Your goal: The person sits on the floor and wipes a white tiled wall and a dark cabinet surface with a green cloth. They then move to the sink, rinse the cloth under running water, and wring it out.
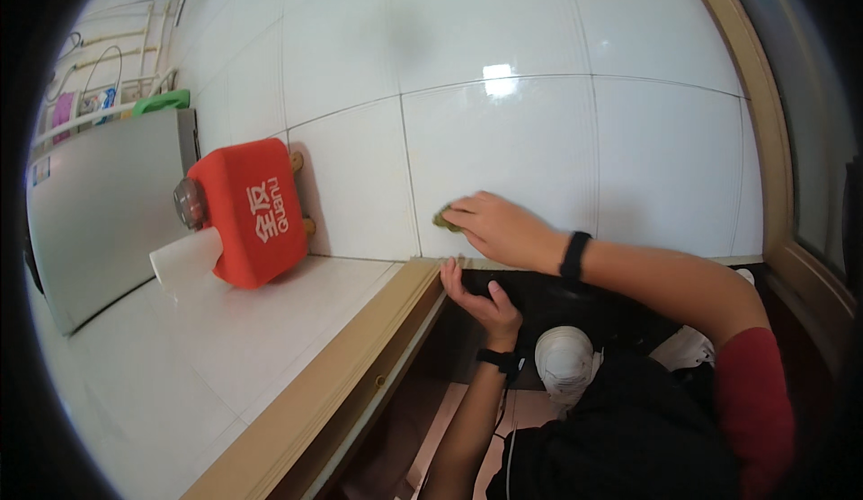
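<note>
My right hand (502, 227) presses a small green scouring pad (448, 220) against the glossy white tile wall (499, 149), just above the wall's lower edge. Its fingertips cover part of the pad. Lower down, my left hand (482, 301) is held with its fingers apart and nothing in them. Its fingertips are close to the end of a tan window or door frame (323, 379); whether they touch it I cannot tell. Each wrist wears a black band.
A red covered box-like object (253, 213) with writing stands at left against the tiles, a clear container (190, 202) and white paper roll (189, 261) at its side. Beyond is a grey appliance (111, 210). Another tan frame (755, 62) borders the right. White shoes (566, 362) are below.
</note>
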The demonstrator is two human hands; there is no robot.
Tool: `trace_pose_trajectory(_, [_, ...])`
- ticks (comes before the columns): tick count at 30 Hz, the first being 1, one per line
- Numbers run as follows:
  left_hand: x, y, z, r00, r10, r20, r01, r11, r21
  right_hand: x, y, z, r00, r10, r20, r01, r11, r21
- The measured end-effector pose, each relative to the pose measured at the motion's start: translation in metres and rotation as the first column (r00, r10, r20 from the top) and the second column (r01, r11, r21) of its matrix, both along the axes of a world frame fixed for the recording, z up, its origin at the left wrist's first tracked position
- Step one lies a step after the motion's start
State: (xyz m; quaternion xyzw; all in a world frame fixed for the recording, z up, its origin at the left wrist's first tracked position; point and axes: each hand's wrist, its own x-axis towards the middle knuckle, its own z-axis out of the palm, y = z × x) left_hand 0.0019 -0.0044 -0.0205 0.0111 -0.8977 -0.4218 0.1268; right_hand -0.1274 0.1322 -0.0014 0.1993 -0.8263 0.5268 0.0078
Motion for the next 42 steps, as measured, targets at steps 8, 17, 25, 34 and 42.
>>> trace_pose_trajectory(8, [0.002, 0.002, 0.000, 0.997, 0.076, -0.012, -0.075, 0.995, 0.070, -0.003, -0.040, 0.000, 0.924, 0.382, 0.004, -0.365, 0.881, 0.300])
trace_pose_trajectory(17, [0.003, 0.000, -0.005, 0.998, 0.056, -0.008, -0.055, 0.995, 0.083, 0.038, 0.037, 0.022, 0.857, 0.418, 0.302, -0.501, 0.811, 0.301])
trace_pose_trajectory(25, [0.000, 0.002, -0.002, 0.998, 0.066, -0.011, -0.065, 0.996, 0.059, 0.028, 0.092, 0.050, 0.811, 0.313, 0.495, -0.509, 0.793, 0.333])
trace_pose_trajectory(34, [0.000, 0.006, 0.002, 0.999, 0.034, 0.043, -0.036, 0.999, 0.034, 0.043, 0.014, 0.009, 0.986, 0.087, 0.145, -0.104, 0.988, 0.114])
trace_pose_trajectory(42, [-0.001, 0.004, 0.001, 0.998, 0.058, 0.007, -0.059, 0.997, 0.058, 0.092, 0.076, 0.020, 0.949, 0.296, 0.111, -0.316, 0.884, 0.345])
